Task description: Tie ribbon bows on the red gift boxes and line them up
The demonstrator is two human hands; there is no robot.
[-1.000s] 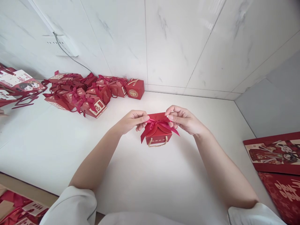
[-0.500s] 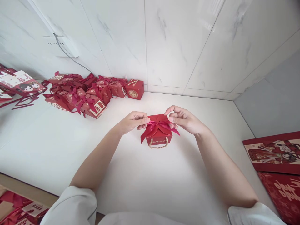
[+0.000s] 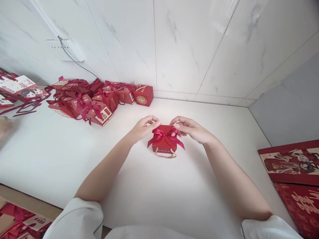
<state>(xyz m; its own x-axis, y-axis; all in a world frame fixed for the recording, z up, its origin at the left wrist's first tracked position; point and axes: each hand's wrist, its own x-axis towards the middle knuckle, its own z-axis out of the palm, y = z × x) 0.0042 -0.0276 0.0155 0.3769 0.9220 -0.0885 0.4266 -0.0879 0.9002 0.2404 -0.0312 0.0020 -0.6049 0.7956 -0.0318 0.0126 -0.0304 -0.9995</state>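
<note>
In front of me on the white table stands a small red gift box (image 3: pixel 164 148) with a gold rope handle (image 3: pixel 165 157) lying forward. A bright red satin ribbon (image 3: pixel 164 133) is tied in a bow across its top. My left hand (image 3: pixel 146 128) is at the box's back left corner, its thumb and fingers slightly apart and off the bow's loop. On the other side, my right hand (image 3: pixel 190 130) has its thumb and fingers around the bow's right loop. Both ribbon tails hang down past the sides of the box.
Several red gift boxes with dark red bows (image 3: pixel 92 99) stand along the tiled wall, with a plain red box (image 3: pixel 144 95) at their right end. Printed bags (image 3: pixel 22 88) lie far left, near another person's blurred hand (image 3: pixel 5 127). Red printed packaging (image 3: pixel 294 162) lies at right.
My left hand has let go of the bow's left loop. The box has shifted slightly left, and my right hand has moved left with it. Another person's hand has appeared at the left edge.
</note>
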